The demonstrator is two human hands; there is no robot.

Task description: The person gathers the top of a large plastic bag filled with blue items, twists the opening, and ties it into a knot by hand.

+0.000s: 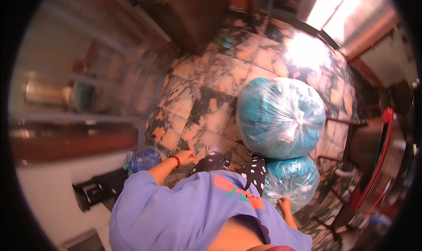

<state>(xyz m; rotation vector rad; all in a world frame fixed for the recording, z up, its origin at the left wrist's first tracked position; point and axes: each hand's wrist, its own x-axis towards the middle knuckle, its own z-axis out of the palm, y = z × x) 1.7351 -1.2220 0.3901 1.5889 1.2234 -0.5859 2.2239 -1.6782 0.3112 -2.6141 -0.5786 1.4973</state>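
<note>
My left hand [187, 157], with a red beaded bracelet on the wrist, hangs over the floor beside my leg. Its fingers are curled in and nothing shows in them. My right hand [284, 203] is closed at the gathered top of a clear plastic bag [295, 176] stuffed with something teal, low by my right leg. The exact grip is partly hidden. Beyond it stands a larger clear plastic bag [281, 117], also filled with teal material and tied in a knot on top. The two bags touch, and the larger one covers part of the smaller.
The floor [211, 106] is marbled tile. A clear blue water jug [145, 158] lies at the left near a black object [103, 187]. Dark wooden chairs [365, 141] and a red-edged table [382, 154] stand at the right. A brown cabinet [189, 18] stands far left of a bright doorway.
</note>
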